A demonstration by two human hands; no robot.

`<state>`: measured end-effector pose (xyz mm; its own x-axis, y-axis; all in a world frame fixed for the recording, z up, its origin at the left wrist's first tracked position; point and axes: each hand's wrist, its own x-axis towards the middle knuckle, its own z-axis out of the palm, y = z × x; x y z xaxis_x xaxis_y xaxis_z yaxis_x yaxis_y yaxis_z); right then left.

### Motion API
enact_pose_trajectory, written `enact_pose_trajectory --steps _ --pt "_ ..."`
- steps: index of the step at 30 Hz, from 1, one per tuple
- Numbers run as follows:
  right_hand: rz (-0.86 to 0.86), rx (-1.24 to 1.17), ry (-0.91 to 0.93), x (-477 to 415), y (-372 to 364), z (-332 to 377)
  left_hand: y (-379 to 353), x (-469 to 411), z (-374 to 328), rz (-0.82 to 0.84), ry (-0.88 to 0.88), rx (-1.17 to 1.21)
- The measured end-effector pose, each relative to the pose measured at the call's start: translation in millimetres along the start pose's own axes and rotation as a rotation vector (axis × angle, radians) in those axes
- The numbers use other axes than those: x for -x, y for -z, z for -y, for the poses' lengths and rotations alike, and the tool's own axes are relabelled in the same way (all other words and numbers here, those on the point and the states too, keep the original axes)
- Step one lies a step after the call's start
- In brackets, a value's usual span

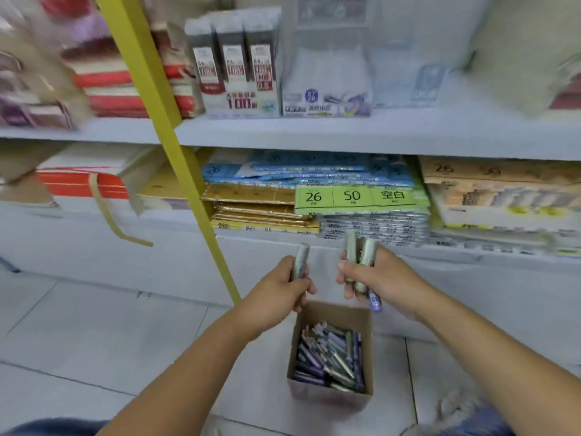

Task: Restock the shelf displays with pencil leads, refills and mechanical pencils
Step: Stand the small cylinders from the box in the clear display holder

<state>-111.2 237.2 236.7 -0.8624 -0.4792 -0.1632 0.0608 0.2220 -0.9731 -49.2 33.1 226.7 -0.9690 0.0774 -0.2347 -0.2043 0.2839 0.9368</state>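
A small open cardboard box (366, 322) stands on the floor below my hands, filled with several green and purple lead tubes (330, 357). My left hand (276, 287) grips one green tube (300, 259) upright above the box. My right hand (377, 278) holds a bundle of tubes (361, 259), green ones upright and a purple one (374, 302) poking out below the fingers. Both hands hover in front of the lowest shelf edge.
White shelves (345, 133) face me. The upper one carries refill boxes (239, 64) and a clear display case (327, 70). The lower one holds stacked paper packs (361, 196). A yellow upright (188, 171) slants down left of my hands. The floor is tiled.
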Motion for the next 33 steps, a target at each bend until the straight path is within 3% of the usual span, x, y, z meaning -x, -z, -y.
enact_pose_trajectory --steps 7,17,25,28,33 --pt "0.147 0.363 0.104 13.8 10.9 81.9 14.1 -7.6 -88.9 0.004 -0.268 0.033" --pt "0.071 0.400 0.078 -6.4 32.7 98.4 19.3 -38.4 -100.6 -0.015 -0.312 0.166" --pt "0.142 0.589 0.086 -19.7 19.7 104.6 21.8 -41.8 -101.7 0.043 -0.346 0.164" --pt "0.076 0.564 0.111 -18.8 20.1 109.4 28.6 -40.1 -100.7 -0.013 -0.340 0.192" --pt "0.010 0.283 0.153 -10.7 30.1 110.7 48.4 -36.2 -95.9 -0.128 -0.303 0.344"
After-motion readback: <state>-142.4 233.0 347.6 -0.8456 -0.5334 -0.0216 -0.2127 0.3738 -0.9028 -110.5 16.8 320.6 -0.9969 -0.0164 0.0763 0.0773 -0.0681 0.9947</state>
